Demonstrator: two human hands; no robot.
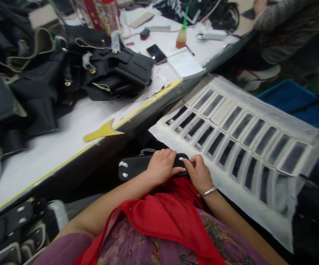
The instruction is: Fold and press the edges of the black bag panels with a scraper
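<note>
While panel [136, 167] is held, bottle [181, 35] — amber liquid [180, 43]

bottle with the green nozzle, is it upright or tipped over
Upright: the bottle stands on the table, its green nozzle pointing up, with darker orange showing low inside it.

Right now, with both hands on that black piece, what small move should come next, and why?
Perhaps the right hand should press gently on its end of the black piece: its thumb rests there, while the left hand lies across the piece, seemingly steadying it.
</note>
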